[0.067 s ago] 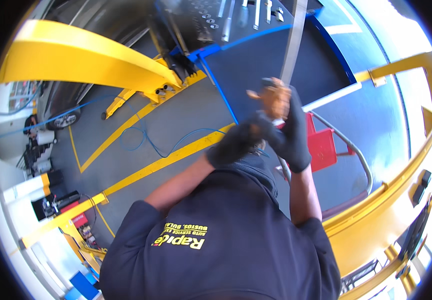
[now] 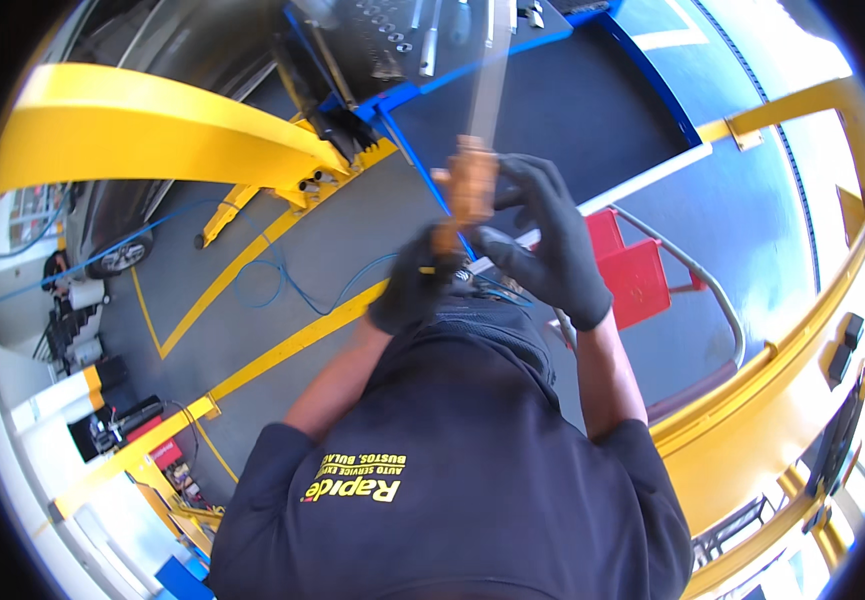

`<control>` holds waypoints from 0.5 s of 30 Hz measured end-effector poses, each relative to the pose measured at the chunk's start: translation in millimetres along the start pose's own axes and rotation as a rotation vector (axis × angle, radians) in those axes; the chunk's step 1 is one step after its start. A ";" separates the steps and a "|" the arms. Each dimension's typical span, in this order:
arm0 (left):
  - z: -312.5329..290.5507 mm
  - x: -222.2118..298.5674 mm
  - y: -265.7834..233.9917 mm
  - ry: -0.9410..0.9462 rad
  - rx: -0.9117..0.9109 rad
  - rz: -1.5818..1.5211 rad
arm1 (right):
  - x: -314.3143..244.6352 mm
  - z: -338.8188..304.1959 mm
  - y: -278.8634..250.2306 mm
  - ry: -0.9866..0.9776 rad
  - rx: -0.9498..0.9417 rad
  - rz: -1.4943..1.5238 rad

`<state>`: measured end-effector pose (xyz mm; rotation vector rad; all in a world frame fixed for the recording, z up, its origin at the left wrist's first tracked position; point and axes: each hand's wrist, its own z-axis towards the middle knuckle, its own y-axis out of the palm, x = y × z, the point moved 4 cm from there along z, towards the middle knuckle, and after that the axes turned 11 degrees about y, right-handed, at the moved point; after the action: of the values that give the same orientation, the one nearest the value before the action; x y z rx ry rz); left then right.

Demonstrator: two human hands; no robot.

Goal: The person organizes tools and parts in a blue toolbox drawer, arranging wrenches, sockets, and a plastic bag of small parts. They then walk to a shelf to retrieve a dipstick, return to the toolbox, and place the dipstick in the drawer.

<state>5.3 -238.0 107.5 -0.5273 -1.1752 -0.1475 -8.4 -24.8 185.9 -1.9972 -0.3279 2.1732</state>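
A long flat grey metal blade (image 2: 493, 85) points away from me, with a brown, wooden-looking handle (image 2: 471, 185) at its near end. Motion blurs the tool, so its exact kind is unclear. My left hand (image 2: 415, 280), in a dark glove, is closed around the handle's lower end. On the handle's right side my right hand (image 2: 550, 245), also dark-gloved, has its fingers apart and curved. Its fingertips come close to the handle; whether they touch it I cannot tell. Behind the blade stands a blue tool cart with an open, dark-lined drawer (image 2: 562, 110).
Wrenches and sockets (image 2: 430, 45) lie on the cart's top. A red seat-like thing (image 2: 632, 285) with a grey tube frame stands at right. Yellow lift arms (image 2: 172, 130) cross both sides. A blue hose (image 2: 282, 275) lies on the floor; a car (image 2: 122, 250) is at left.
The tool has swung left, carried by my left hand. My right hand has loosened, and its fingers have spread apart beside the handle.
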 end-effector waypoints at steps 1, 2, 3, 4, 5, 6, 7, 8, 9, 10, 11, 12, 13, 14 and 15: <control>-22.6 -24.5 -19.1 -0.212 0.167 -0.259 | 6.4 -0.7 2.6 0.023 -0.044 -0.035; -27.3 -17.8 -39.2 -0.143 0.260 -0.198 | 24.4 -2.7 5.0 0.087 -0.062 -0.197; -27.4 -8.5 -55.5 -0.127 0.396 -0.108 | 46.9 -6.3 5.5 0.148 -0.081 -0.356; -38.5 -18.8 -76.2 -0.111 0.458 -0.087 | 69.0 -11.6 5.7 0.199 -0.106 -0.513; -45.5 -32.0 -91.9 -0.132 0.507 -0.005 | 95.7 -21.9 -1.0 0.290 -0.097 -0.656; -47.3 -37.2 -105.7 -0.150 0.542 0.066 | 121.9 -34.2 -9.9 0.373 -0.090 -0.793; -52.2 -48.4 -118.4 -0.110 0.602 0.080 | 142.7 -44.6 -16.7 0.421 -0.110 -0.813; -58.0 -60.6 -131.2 -0.070 0.662 0.104 | 160.2 -52.6 -20.2 0.465 -0.133 -0.828; -60.1 -68.2 -141.6 -0.014 0.689 0.130 | 175.7 -55.9 -19.5 0.493 -0.138 -0.694; -60.3 -76.3 -151.1 0.044 0.712 0.153 | 184.7 -55.6 -14.8 0.526 -0.140 -0.564; -60.2 -84.9 -159.3 0.104 0.732 0.173 | 188.0 -51.3 -8.3 0.611 -0.106 -0.448; -57.6 -95.1 -165.8 0.127 0.774 0.162 | 192.3 -47.6 -4.0 0.559 -0.079 -0.460; -53.6 -100.8 -168.3 0.062 0.776 0.208 | 198.3 -45.6 -2.8 0.509 -0.048 -0.472; -49.5 -106.5 -170.7 -0.004 0.778 0.252 | 204.2 -43.2 -1.8 0.459 -0.018 -0.483; -45.3 -117.7 -173.3 -0.043 0.767 0.332 | 202.9 -34.9 0.9 0.467 -0.026 -0.500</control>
<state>-68.4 -428.7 42.9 -0.0367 -1.0704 0.5848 8.7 31.2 -11.4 -2.0743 -0.6923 1.3723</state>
